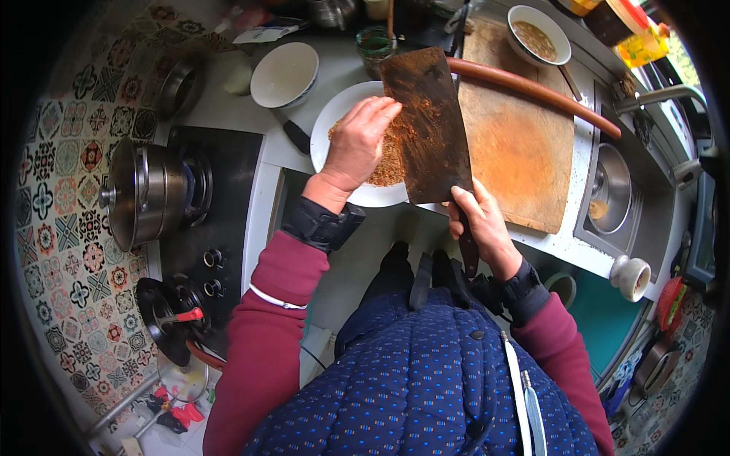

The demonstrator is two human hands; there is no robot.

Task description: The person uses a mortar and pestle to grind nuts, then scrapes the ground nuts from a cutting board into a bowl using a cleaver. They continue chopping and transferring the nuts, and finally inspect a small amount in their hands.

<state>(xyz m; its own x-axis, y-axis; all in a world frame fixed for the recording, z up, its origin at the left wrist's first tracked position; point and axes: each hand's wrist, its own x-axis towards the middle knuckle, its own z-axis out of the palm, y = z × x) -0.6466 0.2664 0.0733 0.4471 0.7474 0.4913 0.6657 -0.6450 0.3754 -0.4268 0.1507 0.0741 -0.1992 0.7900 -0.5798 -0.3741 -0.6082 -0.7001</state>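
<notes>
My right hand (487,228) grips the dark handle (469,245) of a wide cleaver. Its blade (430,131) is tilted flat side up, with reddish-brown crumbs stuck to it, and overhangs a white plate (328,139). Reddish-brown ground crumbs (388,165) lie in that plate, partly hidden under my left hand and the blade. My left hand (359,139) is over the plate, fingers close together, the fingertips at the blade's left edge. What may lie under those fingers is hidden. A wooden cutting board (513,165), stained orange, is right of the blade.
A brown rolling pin (536,91) lies across the board. Behind it stands a bowl of brownish liquid (535,43). A white bowl (285,74) is at the left, above a stove with a lidded steel pot (151,194). The sink (644,199) and a stone mortar (630,277) are at right.
</notes>
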